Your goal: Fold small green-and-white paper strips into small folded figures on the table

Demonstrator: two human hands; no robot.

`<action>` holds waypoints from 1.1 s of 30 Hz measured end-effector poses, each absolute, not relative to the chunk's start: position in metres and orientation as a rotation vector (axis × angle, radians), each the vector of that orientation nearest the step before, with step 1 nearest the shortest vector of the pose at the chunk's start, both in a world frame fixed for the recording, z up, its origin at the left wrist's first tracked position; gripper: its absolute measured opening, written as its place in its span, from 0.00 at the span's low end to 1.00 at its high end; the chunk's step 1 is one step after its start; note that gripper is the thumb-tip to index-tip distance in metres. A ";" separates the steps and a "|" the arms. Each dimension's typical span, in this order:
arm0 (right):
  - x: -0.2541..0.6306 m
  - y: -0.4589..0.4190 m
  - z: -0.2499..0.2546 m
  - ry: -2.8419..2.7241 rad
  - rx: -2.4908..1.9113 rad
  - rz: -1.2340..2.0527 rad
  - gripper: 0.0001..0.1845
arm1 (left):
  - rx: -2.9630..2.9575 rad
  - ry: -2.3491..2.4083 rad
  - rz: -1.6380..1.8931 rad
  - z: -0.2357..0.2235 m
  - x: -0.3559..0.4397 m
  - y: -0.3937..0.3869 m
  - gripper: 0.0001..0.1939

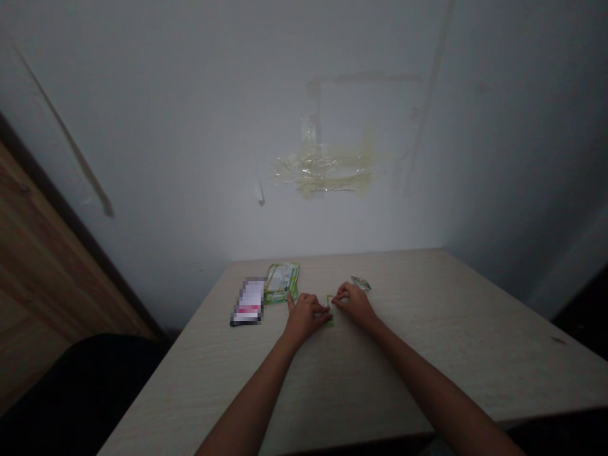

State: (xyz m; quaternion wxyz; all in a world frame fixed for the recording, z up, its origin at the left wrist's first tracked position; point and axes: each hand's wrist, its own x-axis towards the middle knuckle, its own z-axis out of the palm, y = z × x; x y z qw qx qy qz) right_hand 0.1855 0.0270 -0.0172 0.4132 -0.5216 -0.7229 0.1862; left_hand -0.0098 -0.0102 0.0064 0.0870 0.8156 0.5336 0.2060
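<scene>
A small, narrow green-and-white printed piece (330,322), like a strip of card or a packet, stands between my two hands above the table. My left hand (304,316) has its thumb and fingers pinched on the left side of this piece. From the right, my right hand (355,305) pinches at its upper edge with fingertips together. Just beyond the right hand lies another small printed piece (361,283) with green and dark colours. To the left of my left hand is a stack of green-and-white printed sheets or packets (284,278).
A phone (248,302) with a blurred screen lies left of the stack. The pale wooden table (380,392) meets a grey wall (190,126) bearing peeling clear tape (323,170). At the left are a dark chair-like shape (90,380) and a wooden panel (47,253).
</scene>
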 end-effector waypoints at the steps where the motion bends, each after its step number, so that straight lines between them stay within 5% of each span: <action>1: 0.185 0.028 -0.017 -1.811 -1.308 0.469 0.08 | 2.430 1.593 0.605 0.007 -0.010 -0.010 0.12; 13: 0.182 0.029 -0.016 -1.782 -1.364 0.311 0.07 | 2.438 1.557 0.653 0.005 -0.011 -0.010 0.11; 33: 0.188 0.029 -0.022 -1.799 -1.126 0.678 0.09 | 2.522 1.709 0.668 -0.001 -0.007 -0.010 0.14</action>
